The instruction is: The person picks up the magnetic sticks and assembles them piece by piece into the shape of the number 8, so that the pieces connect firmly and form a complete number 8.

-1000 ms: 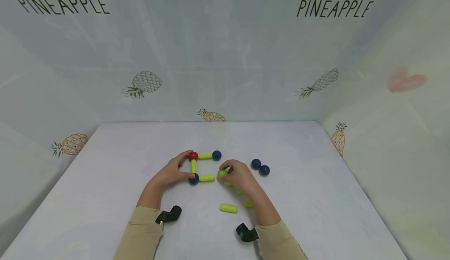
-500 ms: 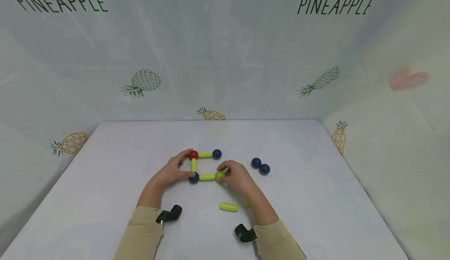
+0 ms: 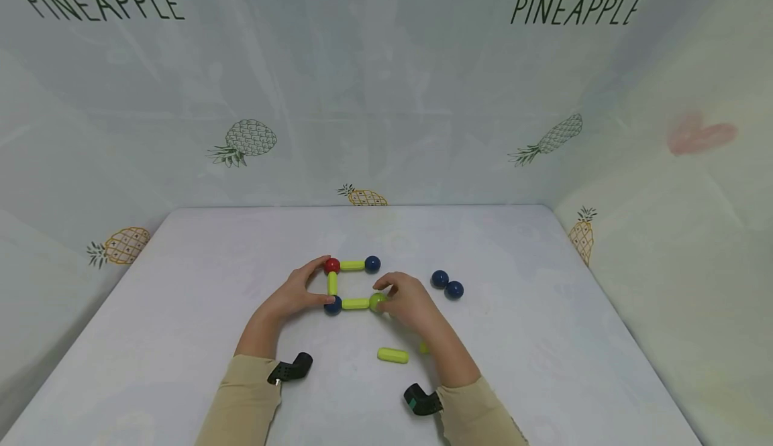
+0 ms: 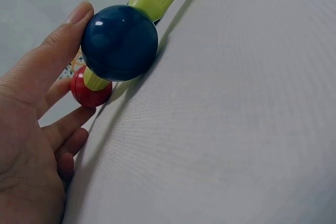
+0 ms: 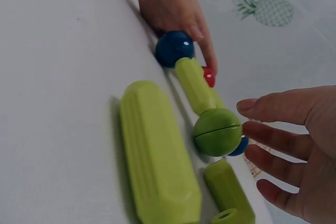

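Note:
A frame of magnetic rods and balls lies on the white table. Its red ball [image 3: 332, 266] and blue ball [image 3: 333, 305] are joined by a yellow-green rod [image 3: 332, 284]. My left hand [image 3: 292, 296] holds this side, thumb against the blue ball and fingers at the red one. From the blue ball another rod [image 3: 355, 304] runs right to a green ball [image 5: 218, 132]. My right hand [image 3: 413, 302] is beside the green ball, fingers spread and loosely bent; whether one still touches it is hard to tell. A top rod [image 3: 352, 266] ends in another blue ball [image 3: 372, 264].
Two loose blue balls [image 3: 447, 285] sit together to the right. A yellow-green rod [image 3: 393, 355] lies in front of the frame. More rods [image 5: 228, 187] lie near my right hand, partly hidden by it in the head view. A pineapple-print cloth [image 3: 386, 97] hangs behind.
My right hand brought the green ball left against the end of the lower rod, and its fingers have since loosened from the ball. The left hand has stayed in place.

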`<control>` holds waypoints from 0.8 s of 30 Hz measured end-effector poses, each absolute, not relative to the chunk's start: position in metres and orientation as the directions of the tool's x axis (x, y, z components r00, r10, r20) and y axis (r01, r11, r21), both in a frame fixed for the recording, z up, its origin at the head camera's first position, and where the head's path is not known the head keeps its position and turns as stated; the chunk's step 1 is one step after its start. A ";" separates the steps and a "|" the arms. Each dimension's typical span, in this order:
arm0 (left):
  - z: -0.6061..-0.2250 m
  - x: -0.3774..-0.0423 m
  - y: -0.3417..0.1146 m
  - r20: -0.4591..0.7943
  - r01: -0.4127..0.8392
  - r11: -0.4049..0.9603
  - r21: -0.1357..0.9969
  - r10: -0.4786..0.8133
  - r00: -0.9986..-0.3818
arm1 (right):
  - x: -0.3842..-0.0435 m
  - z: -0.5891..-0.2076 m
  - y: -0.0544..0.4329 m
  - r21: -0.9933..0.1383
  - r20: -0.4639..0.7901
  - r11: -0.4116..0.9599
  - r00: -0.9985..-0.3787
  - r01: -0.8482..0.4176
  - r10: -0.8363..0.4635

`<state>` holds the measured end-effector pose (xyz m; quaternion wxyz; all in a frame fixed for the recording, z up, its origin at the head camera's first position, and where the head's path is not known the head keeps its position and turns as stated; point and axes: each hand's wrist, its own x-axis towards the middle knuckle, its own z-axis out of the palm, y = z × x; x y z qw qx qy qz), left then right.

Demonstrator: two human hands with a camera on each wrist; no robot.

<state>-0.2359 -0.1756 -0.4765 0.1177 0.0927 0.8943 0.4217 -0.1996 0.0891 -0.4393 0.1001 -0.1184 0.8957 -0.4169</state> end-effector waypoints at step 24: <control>-0.479 -0.236 -0.180 -0.135 0.066 0.599 0.798 0.285 -0.949 | -0.172 -0.427 0.098 -0.753 -0.099 0.639 -0.933 -0.157 -0.346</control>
